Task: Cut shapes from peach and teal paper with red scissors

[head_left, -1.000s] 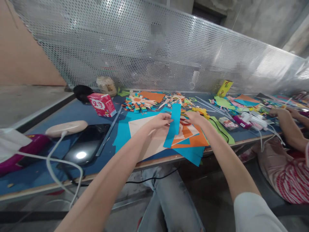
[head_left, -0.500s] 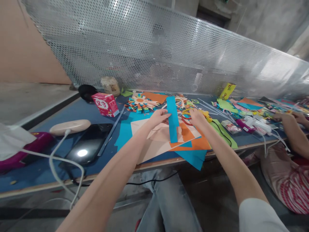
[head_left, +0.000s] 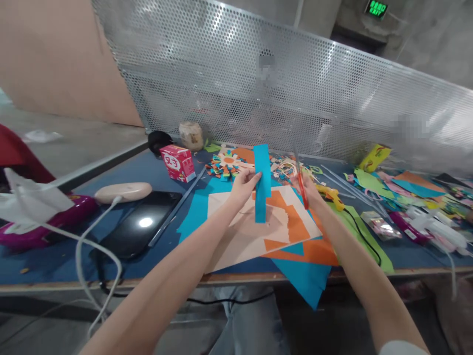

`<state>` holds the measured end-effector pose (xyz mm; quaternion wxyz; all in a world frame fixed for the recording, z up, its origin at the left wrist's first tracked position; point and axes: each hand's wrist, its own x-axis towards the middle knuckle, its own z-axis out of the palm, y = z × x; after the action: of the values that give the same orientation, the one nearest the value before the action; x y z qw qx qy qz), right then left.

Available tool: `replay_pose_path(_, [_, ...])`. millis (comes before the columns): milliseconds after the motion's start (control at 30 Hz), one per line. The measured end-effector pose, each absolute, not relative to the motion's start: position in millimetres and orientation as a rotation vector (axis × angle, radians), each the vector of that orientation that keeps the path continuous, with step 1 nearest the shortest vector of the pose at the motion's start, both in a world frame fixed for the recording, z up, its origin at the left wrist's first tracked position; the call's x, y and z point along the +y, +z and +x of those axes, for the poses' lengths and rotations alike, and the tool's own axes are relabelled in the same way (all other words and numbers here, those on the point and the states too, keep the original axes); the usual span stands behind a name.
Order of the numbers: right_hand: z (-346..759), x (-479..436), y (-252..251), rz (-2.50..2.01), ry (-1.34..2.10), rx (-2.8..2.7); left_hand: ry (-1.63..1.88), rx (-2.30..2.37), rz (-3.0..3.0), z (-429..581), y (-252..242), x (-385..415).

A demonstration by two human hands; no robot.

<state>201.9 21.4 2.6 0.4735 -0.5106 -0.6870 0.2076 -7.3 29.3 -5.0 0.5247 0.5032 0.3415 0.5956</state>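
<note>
My left hand pinches a long blue paper strip and holds it upright above the table. My right hand is closed on red-handled scissors, blades pointing up, a little to the right of the strip and apart from it. Under both hands lie overlapping sheets: a beige sheet, orange paper and blue paper that hangs over the table's front edge.
On the blue table are a black tablet, a pink device with a white cable, a red carton, a paper flower, a yellow glue gun and green paper. A perforated metal screen backs the table.
My right hand has picked up the scissors and raised them. The left hand has lifted the blue strip more upright. The view has shifted, so the neighbour on the right is out of sight.
</note>
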Motion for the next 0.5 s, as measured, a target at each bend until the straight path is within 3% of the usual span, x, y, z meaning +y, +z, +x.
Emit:
replay_pose_path(167, [196,-1,3,-1.269,0.512,-1.786,1.599,0.848,1.228,0,0,20])
replay_pose_path(500, [196,-22,11,-1.264,0.571,-1.834,1.512,0.800,1.425,16,4,-8])
